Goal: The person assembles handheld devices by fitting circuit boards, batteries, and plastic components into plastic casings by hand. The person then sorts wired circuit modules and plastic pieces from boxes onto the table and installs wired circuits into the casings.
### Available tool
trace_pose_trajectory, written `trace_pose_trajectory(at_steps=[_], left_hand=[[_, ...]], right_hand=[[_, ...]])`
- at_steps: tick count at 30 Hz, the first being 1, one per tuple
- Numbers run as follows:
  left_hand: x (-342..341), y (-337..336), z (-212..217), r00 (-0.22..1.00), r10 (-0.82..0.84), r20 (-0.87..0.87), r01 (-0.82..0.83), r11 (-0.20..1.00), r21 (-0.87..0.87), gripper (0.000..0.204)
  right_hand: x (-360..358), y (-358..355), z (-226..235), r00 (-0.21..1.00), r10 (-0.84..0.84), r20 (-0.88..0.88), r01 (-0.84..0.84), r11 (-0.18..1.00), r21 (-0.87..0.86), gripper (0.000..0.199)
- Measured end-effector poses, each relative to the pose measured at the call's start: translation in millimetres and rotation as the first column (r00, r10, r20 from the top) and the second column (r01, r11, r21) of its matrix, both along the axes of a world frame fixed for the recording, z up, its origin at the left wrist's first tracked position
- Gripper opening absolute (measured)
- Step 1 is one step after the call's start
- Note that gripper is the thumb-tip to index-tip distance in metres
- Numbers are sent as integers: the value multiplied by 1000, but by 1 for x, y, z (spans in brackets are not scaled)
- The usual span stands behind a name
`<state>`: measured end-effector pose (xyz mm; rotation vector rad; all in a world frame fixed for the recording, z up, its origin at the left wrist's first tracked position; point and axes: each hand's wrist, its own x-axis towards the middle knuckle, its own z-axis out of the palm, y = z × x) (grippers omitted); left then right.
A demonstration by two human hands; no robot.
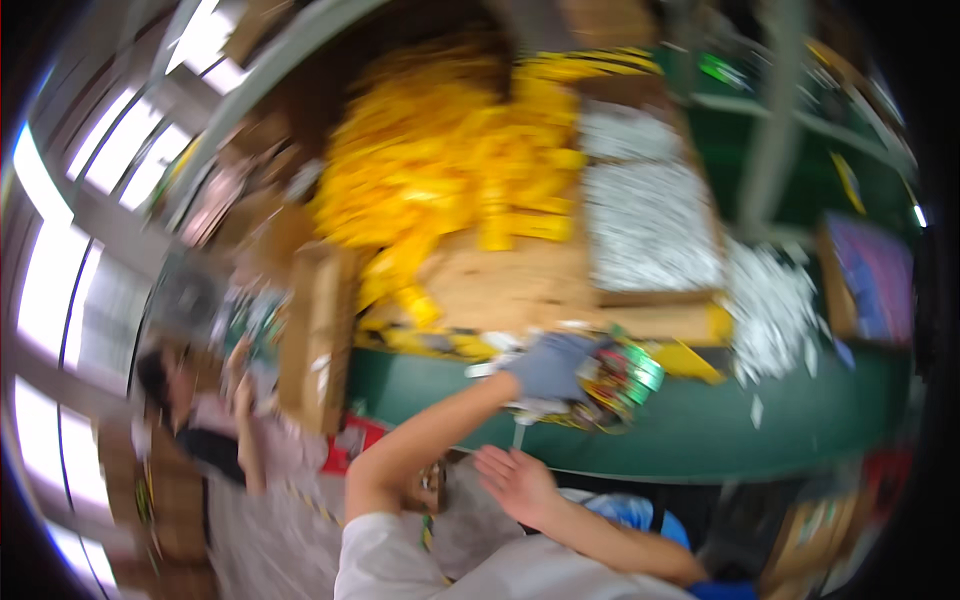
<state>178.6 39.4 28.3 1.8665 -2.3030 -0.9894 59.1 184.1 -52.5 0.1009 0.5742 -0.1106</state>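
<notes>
My left hand [553, 368] wears a grey glove and reaches across my front over the near part of the green table. It grips a shiny multicoloured bundle [625, 378] with green, red and yellow parts; blur hides what kind of thing it is and the exact finger positions. Small white pieces [500, 352] lie around the glove. My bare right hand [516, 486] is nearer to me, just off the table's near edge, its fingers stretched out and holding nothing. A thin white strip [519, 434] shows between the two hands.
A heap of yellow packets [430, 150] fills the far side of the green table [690, 425]. A box of silvery-white packets [650, 225] stands right of it, with a loose white pile [770, 305] beside that. Another person [215, 420] is at the left, near a long cardboard box [318, 340].
</notes>
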Motion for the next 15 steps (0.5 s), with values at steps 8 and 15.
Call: trace_pose_trajectory(at_steps=[8, 15], left_hand=[[82, 107, 43, 851, 110, -513, -290, 914, -284, 84], [304, 315, 46, 225, 954, -198, -826, 79, -558, 41]], right_hand=[[-78, -29, -20, 963, 248, -108, -264, 769, -583, 50], [-77, -29, -24, 875, 362, -322, -455, 387, -802, 40]])
